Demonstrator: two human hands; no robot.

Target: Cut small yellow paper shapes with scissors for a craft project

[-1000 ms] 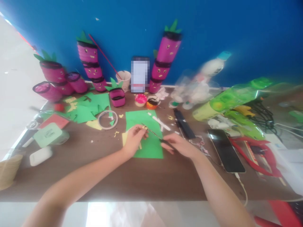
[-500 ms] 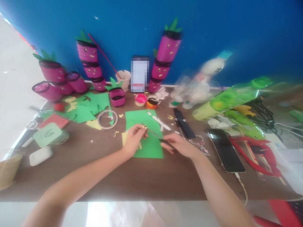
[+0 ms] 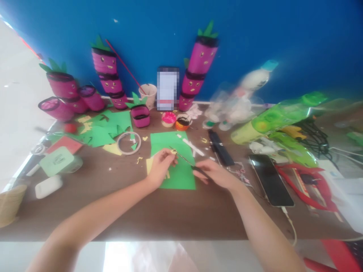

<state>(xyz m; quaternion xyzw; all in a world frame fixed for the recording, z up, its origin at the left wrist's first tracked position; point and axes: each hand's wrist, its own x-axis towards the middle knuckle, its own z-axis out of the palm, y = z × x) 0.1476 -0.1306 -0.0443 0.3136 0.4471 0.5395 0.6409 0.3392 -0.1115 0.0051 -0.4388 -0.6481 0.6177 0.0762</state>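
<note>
No legible txt, brand, no. or sign. Dark print on the mint-green box (image 3: 59, 160), L side of the surface (image 3: 124, 215), is too blurry to read; ditto the label on the white bottle (image 3: 253, 81). Upright phone's (image 3: 168, 90) screen is pixelated, i.e. unreadable.

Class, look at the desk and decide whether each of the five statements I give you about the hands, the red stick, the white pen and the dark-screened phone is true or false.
1. The right hand holds the scissors. True.
2. The red stick stands in a green bottle. False: it leans in the white cup.
3. The white pen lies partly over the green sheet. True.
4. The left hand is empty. False: it pinches a small yellow scrap.
5. The dark-screened phone has a cable plugged in. True.
</note>
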